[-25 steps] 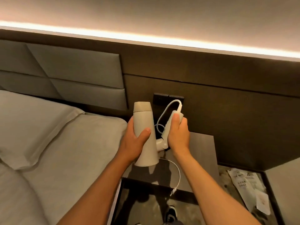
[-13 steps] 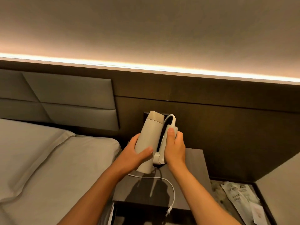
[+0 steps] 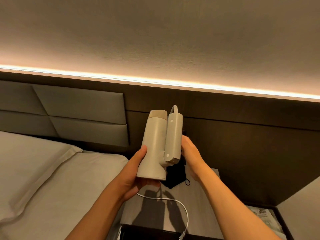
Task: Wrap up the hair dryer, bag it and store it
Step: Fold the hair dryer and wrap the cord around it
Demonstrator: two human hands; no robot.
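A cream hair dryer point(image 3: 155, 144) is held upright above the nightstand, its handle point(image 3: 173, 137) folded flat against the barrel. My left hand point(image 3: 136, 175) grips the barrel's lower end from the left and below. My right hand point(image 3: 190, 151) rests against the back of the folded handle on the right. The white cord point(image 3: 180, 204) loops down from under the dryer across the nightstand to its front edge. A black pouch point(image 3: 174, 177) with a drawstring lies on the nightstand behind the dryer, partly hidden by it.
The grey nightstand point(image 3: 204, 213) stands between the bed point(image 3: 52, 179) on the left and a dark wooden wall panel point(image 3: 242, 144). Printed papers point(image 3: 266, 220) lie on the floor at the lower right. A padded headboard point(image 3: 78, 115) is behind the bed.
The handle has been folded shut against the barrel. Both hands lifted the dryer higher, my left hand slid to its base, and the view tilted upward. The black pouch has come into sight.
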